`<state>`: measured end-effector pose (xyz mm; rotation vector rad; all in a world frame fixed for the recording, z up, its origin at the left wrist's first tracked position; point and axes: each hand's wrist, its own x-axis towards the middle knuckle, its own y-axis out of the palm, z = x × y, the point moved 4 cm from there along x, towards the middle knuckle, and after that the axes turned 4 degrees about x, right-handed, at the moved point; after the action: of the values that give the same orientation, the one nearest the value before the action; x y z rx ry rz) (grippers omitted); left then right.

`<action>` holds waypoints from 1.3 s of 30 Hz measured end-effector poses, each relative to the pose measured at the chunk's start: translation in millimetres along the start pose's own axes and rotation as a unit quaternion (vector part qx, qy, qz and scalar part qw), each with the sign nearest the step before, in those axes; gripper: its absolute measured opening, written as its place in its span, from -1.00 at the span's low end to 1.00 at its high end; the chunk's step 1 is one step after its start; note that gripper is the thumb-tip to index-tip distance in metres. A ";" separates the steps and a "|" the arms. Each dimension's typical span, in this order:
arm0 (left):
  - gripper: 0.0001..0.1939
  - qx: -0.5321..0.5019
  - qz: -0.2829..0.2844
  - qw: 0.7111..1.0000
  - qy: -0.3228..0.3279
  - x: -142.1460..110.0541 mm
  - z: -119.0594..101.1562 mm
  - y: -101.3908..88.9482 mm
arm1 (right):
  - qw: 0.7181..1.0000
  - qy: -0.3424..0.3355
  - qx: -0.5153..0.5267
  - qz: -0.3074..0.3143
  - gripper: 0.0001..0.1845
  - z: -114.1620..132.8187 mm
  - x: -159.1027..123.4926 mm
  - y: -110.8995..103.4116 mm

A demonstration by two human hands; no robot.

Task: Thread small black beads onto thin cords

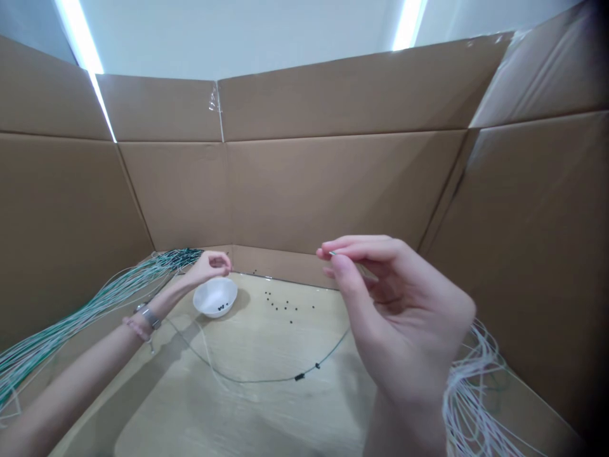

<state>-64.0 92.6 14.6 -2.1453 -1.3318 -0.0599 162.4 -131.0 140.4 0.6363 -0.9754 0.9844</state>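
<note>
My right hand (pixel 404 317) is raised close to the camera, with thumb and fingertips pinched on the end of a thin green wire (pixel 266 381). Only a short green tip shows between the fingers. The wire hangs in a loop across the table, with small black pieces (pixel 299 377) threaded on it. Just above and behind a white bowl (pixel 204 293), my left hand (pixel 214 264) has its fingers curled into a pinch; whatever they hold is too small to make out. A few small black pieces (pixel 221 308) lie inside the bowl.
Loose black pieces (pixel 286 308) are scattered on the table (pixel 190 412) right of the bowl. Bundles of green and white wires (pixel 109 298) and whitish wires (pixel 476 393) lie at left and right. Cardboard walls (pixel 333 190) surround the table.
</note>
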 end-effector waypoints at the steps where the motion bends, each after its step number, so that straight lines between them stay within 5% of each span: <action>1: -0.74 -0.046 -0.040 0.998 0.017 -1.2 -15.4 0.2 | 1.000 -0.003 0.003 0.005 -0.88 0.4 -0.4 1.6; 4: -0.72 -0.167 -0.114 0.977 0.067 -12.0 -65.6 15.3 | 0.999 -0.008 0.015 0.035 -0.86 2.4 -2.2 9.9; 7: -0.66 -0.266 -0.125 0.950 0.107 -26.3 -112.6 43.4 | 0.995 -0.022 0.030 0.088 -0.86 6.3 -4.0 21.1; 10: -0.77 -0.480 -0.054 0.864 0.141 -37.1 -147.3 71.0 | 0.991 -0.036 0.038 0.123 -0.86 9.7 -4.8 28.3; 18: -0.88 -0.716 -0.009 0.697 0.041 -45.5 -165.3 102.3 | 0.989 -0.030 0.049 0.135 -0.84 13.6 -8.9 34.4; 21: -0.89 -0.742 -0.001 0.670 0.010 -48.4 -165.5 106.4 | 0.990 -0.028 0.043 0.130 -0.83 13.3 -9.3 36.2; 25: -0.89 -0.677 -0.002 0.736 0.023 -51.0 -166.8 99.6 | 0.990 -0.027 0.039 0.133 -0.79 11.1 -8.9 37.5; 28: -0.90 -0.566 -0.027 0.818 0.102 -50.1 -167.0 84.0 | 0.989 -0.028 0.049 0.138 -0.78 10.3 -10.1 37.8; 31: -0.93 -0.453 -0.076 0.870 0.179 -50.3 -163.6 68.2 | 0.987 -0.034 0.064 0.146 -0.75 11.6 -11.7 38.3; 39: -0.93 -0.262 -0.166 0.910 0.274 -60.4 -161.8 49.3 | 0.985 -0.046 0.059 0.156 -0.76 10.7 -10.5 40.7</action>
<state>-9.8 -54.0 102.9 -2.0339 -1.4077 -1.1879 119.5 -126.0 136.6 0.6433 -1.1271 1.3050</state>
